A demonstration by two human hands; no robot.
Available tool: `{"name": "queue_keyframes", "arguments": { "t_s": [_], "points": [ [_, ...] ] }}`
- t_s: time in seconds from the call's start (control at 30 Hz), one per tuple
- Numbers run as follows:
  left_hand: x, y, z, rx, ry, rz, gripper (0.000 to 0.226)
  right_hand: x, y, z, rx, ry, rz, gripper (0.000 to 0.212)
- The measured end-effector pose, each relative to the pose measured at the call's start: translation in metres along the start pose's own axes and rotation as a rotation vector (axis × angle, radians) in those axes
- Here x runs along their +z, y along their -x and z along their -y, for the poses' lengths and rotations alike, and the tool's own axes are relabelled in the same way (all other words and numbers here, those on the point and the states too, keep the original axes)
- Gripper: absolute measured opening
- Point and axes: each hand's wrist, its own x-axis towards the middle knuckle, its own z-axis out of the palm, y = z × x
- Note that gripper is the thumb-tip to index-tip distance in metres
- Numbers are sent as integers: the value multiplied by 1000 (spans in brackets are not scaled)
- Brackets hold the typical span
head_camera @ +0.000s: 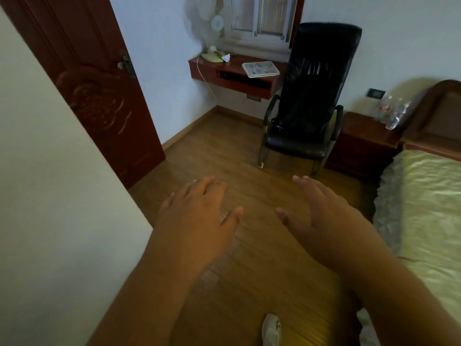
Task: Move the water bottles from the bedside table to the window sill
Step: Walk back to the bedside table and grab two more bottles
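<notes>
Clear plastic water bottles (393, 112) stand in a group at the back of the dark wooden bedside table (361, 132), against the wall next to the headboard. The window sill (252, 47) runs under the window at the far wall, above a wall-mounted desk. My left hand (197, 213) and my right hand (321, 211) hover palm down over the wooden floor, fingers straight and spread, holding nothing. Both are far from the bottles.
A black armchair (306, 101) stands between the desk (237, 71) and the bedside table. On the desk sit a fan (212, 28) and a flat tray (260, 68). The bed (424, 196) fills the right side. A dark red door (94, 83) is at the left.
</notes>
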Motion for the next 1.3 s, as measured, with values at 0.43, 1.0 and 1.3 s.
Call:
{"name": "queue_keyframes", "arguments": {
  "t_s": [0.43, 1.0, 1.3],
  "points": [
    [-1, -173, -89, 53, 10, -37, 60, -67, -162, -77, -15, -13, -51, 82],
    [13, -392, -134, 354, 35, 124, 62, -92, -308, -145, 270, 4, -159, 82],
    [20, -505, -161, 574, 21, 177, 64, -106, -368, -157, 490, 8, -227, 83]
  ]
}}
